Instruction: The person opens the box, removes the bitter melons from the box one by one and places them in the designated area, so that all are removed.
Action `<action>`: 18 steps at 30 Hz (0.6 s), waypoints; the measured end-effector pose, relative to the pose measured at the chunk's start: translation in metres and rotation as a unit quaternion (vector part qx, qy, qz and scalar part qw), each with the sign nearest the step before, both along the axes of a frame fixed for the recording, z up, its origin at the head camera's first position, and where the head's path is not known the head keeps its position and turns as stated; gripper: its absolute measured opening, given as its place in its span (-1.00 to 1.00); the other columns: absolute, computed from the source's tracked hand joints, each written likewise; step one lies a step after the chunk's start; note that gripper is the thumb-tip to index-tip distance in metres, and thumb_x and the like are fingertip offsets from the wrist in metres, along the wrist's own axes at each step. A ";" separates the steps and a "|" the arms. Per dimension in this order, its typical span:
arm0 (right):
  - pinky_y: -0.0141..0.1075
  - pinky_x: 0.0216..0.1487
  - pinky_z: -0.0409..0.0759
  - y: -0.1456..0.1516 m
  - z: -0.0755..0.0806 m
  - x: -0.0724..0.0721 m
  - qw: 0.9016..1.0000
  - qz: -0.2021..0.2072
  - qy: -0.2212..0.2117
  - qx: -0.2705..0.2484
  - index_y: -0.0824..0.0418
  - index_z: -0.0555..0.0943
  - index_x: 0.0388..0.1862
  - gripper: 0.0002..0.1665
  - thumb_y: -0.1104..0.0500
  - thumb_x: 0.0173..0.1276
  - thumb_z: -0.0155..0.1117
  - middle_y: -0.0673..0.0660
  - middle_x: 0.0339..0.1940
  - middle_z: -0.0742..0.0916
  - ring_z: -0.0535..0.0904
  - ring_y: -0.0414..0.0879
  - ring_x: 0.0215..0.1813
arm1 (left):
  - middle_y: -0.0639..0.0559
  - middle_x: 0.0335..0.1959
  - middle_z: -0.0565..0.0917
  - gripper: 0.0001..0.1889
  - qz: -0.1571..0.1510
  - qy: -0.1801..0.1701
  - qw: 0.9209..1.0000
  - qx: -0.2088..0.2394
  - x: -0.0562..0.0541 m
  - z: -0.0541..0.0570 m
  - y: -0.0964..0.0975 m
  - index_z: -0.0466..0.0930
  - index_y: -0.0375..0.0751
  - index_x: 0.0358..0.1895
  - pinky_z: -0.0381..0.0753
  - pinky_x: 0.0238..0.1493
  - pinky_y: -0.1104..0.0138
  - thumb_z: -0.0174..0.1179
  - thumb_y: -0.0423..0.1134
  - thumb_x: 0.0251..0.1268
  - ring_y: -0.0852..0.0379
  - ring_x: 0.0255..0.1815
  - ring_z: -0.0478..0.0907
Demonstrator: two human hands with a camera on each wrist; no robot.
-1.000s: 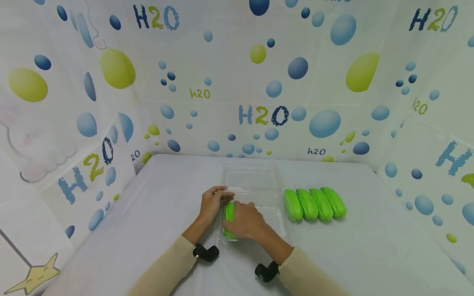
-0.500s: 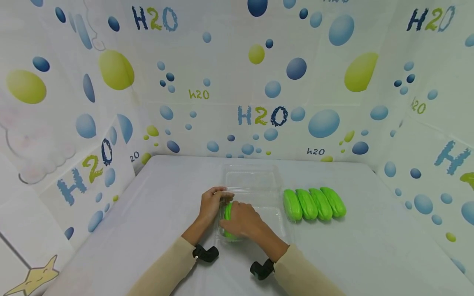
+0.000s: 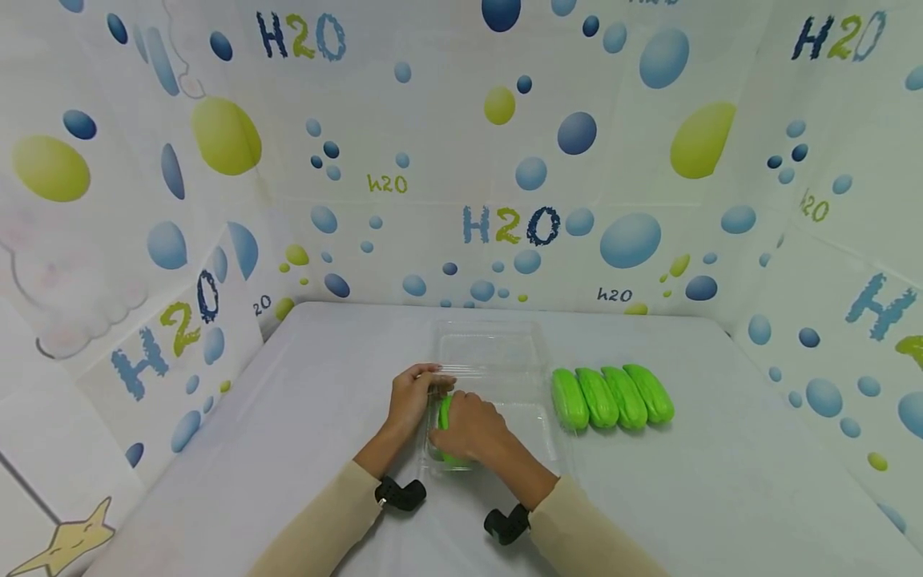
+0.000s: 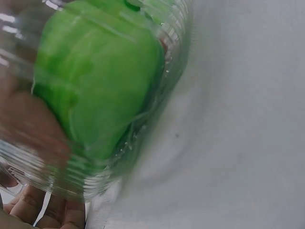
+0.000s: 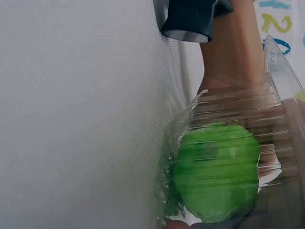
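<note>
A clear plastic clamshell container point(image 3: 535, 417) lies on the table with its lid point(image 3: 486, 349) folded back. My left hand point(image 3: 411, 398) holds it at the far left corner; some fingers point(image 4: 28, 205) show past the ribbed wall in the left wrist view. My right hand point(image 3: 469, 429) reaches inside and grips a smooth, oblong bright green piece point(image 3: 444, 413), like a vegetable, along the left wall. The right hand covers much of it. Through the clear wall, the green piece point(image 5: 217, 171) shows its rounded end in the right wrist view.
Several similar green pieces point(image 3: 604, 398) lie side by side right of the container. A white cloth point(image 3: 721, 481) covers the table. Behind it stands a white backdrop point(image 3: 433, 120) printed with bubbles and H2O lettering. Black wrist cameras point(image 3: 507, 525) sit low over the cloth.
My right hand has shifted slightly left within the container, along with its wrist. The left hand, the container and the row of green pieces stay in place.
</note>
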State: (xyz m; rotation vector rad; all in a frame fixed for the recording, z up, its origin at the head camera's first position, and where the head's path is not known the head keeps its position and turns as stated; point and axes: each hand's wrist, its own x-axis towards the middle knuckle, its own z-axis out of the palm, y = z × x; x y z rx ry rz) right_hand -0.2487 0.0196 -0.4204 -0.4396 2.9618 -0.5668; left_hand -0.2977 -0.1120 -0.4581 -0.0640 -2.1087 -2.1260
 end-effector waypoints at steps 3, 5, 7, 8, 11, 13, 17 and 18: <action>-0.08 -0.35 0.57 -0.001 0.001 0.000 1.000 -0.005 -0.005 0.001 0.42 0.51 0.10 -0.31 -0.12 0.25 0.32 0.19 -0.22 0.62 0.53 0.04 -0.34 | -0.28 -0.15 0.79 -0.69 0.009 0.002 1.000 -0.005 0.000 -0.002 0.000 0.56 -0.50 0.10 0.70 -0.11 0.26 -0.02 -0.36 0.48 -0.14 -0.10 0.77; -0.05 -0.32 0.58 0.000 0.001 -0.001 1.000 -0.011 -0.009 0.005 0.42 0.51 0.10 -0.32 -0.10 0.26 0.30 0.21 -0.19 0.62 0.54 0.05 -0.32 | -0.26 -0.16 0.79 -0.69 0.011 0.006 1.000 -0.005 0.000 -0.002 0.001 0.56 -0.50 0.10 0.70 -0.13 0.30 -0.02 -0.36 0.48 -0.11 -0.13 0.77; -0.04 -0.31 0.58 0.000 0.001 0.000 1.000 -0.015 -0.015 0.006 0.43 0.50 0.11 -0.34 -0.08 0.27 0.27 0.22 -0.17 0.61 0.54 0.07 -0.30 | -0.25 -0.18 0.80 -0.69 0.011 0.006 1.000 -0.005 0.000 -0.002 0.002 0.56 -0.51 0.09 0.69 -0.16 0.33 -0.03 -0.37 0.47 -0.08 -0.15 0.78; -0.03 -0.29 0.59 0.001 0.001 0.000 1.000 -0.017 -0.018 0.010 0.44 0.49 0.13 -0.33 -0.08 0.28 0.25 0.24 -0.14 0.61 0.56 0.09 -0.27 | -0.25 -0.18 0.80 -0.68 0.010 0.006 1.000 -0.004 0.001 -0.002 0.002 0.56 -0.53 0.09 0.69 -0.16 0.33 -0.02 -0.37 0.47 -0.07 -0.16 0.78; 0.05 -0.18 0.62 0.001 0.002 0.002 0.999 -0.024 -0.029 0.019 0.47 0.44 0.24 -0.27 -0.07 0.32 0.19 0.29 -0.02 0.60 0.60 0.19 -0.08 | -0.27 -0.17 0.79 -0.68 0.006 0.003 1.000 0.001 0.002 -0.003 0.003 0.54 -0.55 0.10 0.70 -0.18 0.32 -0.03 -0.38 0.47 -0.09 -0.16 0.78; 0.12 -0.09 0.62 0.001 0.002 0.003 0.999 -0.028 -0.033 0.024 0.49 0.39 0.31 -0.23 -0.07 0.34 0.16 0.33 0.07 0.59 0.57 0.27 0.07 | -0.28 -0.17 0.79 -0.68 0.006 0.002 1.000 0.006 0.002 -0.003 0.003 0.54 -0.55 0.10 0.70 -0.20 0.31 -0.03 -0.38 0.47 -0.10 -0.16 0.77; 0.18 -0.06 0.62 0.001 0.002 0.003 0.999 -0.028 -0.029 0.032 0.50 0.34 0.36 -0.21 -0.04 0.37 0.18 0.35 0.11 0.55 0.53 0.33 0.14 | -0.36 -0.14 0.77 -0.70 -0.001 0.006 1.000 0.012 0.003 0.002 0.001 0.52 -0.57 0.09 0.72 -0.14 0.18 -0.06 -0.41 0.50 -0.23 -0.11 0.75; 0.17 -0.09 0.62 0.001 0.001 0.003 0.999 -0.025 -0.024 0.033 0.50 0.35 0.34 -0.23 -0.04 0.37 0.19 0.35 0.08 0.55 0.54 0.32 0.10 | -0.38 -0.13 0.76 -0.71 -0.004 0.005 1.000 0.013 0.006 0.007 0.002 0.53 -0.56 0.08 0.71 -0.12 0.13 -0.07 -0.42 0.50 -0.28 -0.09 0.74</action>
